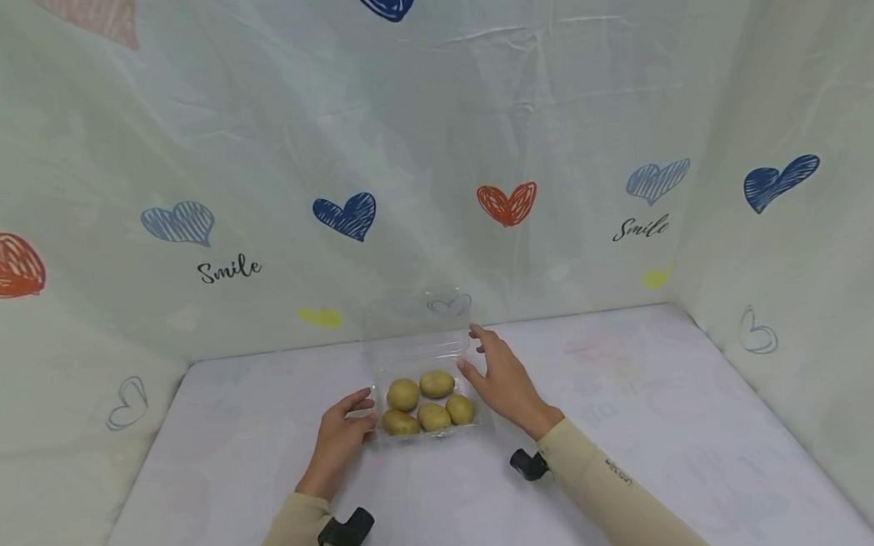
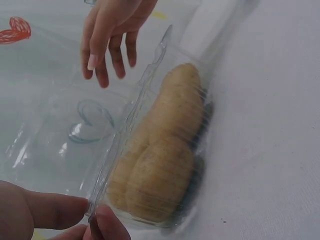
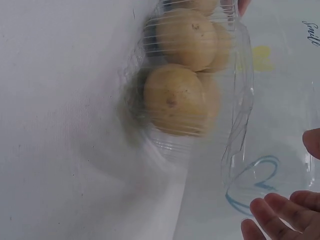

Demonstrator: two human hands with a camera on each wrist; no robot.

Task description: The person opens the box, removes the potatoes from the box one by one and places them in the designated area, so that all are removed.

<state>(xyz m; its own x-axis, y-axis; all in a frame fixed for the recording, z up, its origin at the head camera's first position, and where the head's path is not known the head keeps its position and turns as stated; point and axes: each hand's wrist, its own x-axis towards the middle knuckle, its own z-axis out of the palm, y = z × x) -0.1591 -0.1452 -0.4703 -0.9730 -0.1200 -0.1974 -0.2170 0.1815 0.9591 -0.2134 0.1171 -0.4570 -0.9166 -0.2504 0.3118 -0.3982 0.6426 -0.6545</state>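
Observation:
A clear plastic clamshell box (image 1: pixel 421 355) stands on the table with its lid (image 1: pixel 419 316) raised at the back. Several yellow-brown potatoes (image 1: pixel 426 403) lie inside it. My left hand (image 1: pixel 363 415) is at the box's left edge. In the left wrist view, thumb and finger of that left hand (image 2: pixel 92 220) pinch the thin rim (image 2: pixel 135 110) beside the potatoes (image 2: pixel 165 150). My right hand (image 1: pixel 488 370) hovers at the box's right side, fingers straight and reaching toward the lid's edge. Whether it touches the plastic I cannot tell. The right wrist view shows its fingertips (image 3: pixel 280 217) below the potatoes (image 3: pixel 175 95).
The table (image 1: pixel 642 427) is covered in a pale cloth. A fabric backdrop printed with hearts (image 1: pixel 508 203) closes it in at the back and on both sides. Black wrist mounts (image 1: pixel 347 529) (image 1: pixel 530 463) sit on my two sleeved forearms.

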